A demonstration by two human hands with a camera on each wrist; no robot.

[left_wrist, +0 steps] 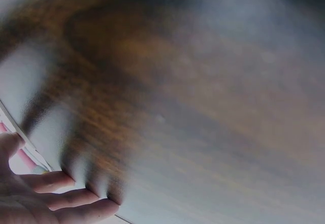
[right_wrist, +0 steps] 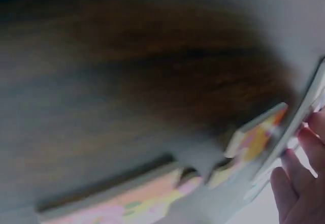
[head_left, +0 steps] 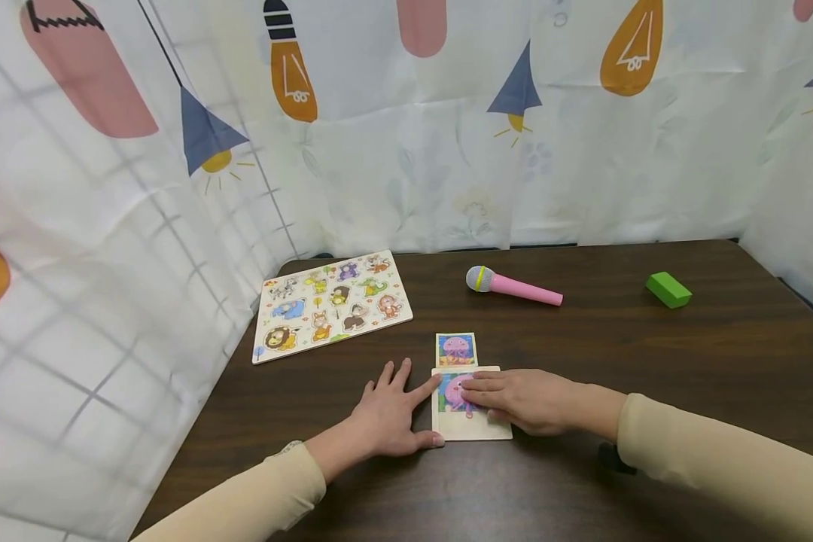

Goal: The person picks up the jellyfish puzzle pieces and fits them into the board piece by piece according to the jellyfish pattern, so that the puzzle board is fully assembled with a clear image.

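A pale wooden puzzle tray (head_left: 474, 429) lies flat on the dark table, with a pink jellyfish picture (head_left: 452, 397) filling its upper left part. My left hand (head_left: 394, 418) lies spread beside it, index fingertip at the upper left edge and thumb at the lower left corner. Extended fingers of my right hand (head_left: 525, 399) rest on the picture and cover part of it. Directly above the tray is a small jellyfish card (head_left: 456, 349). In the right wrist view, loose jigsaw pieces (right_wrist: 122, 203) lie near the tray's edge; the head view does not show them.
An animal puzzle board (head_left: 332, 305) lies at the back left. Behind the card is a pink toy microphone (head_left: 525, 290), and a green block (head_left: 668, 290) sits at the back right. A patterned curtain (head_left: 406, 165) hangs behind the table (head_left: 549, 331).
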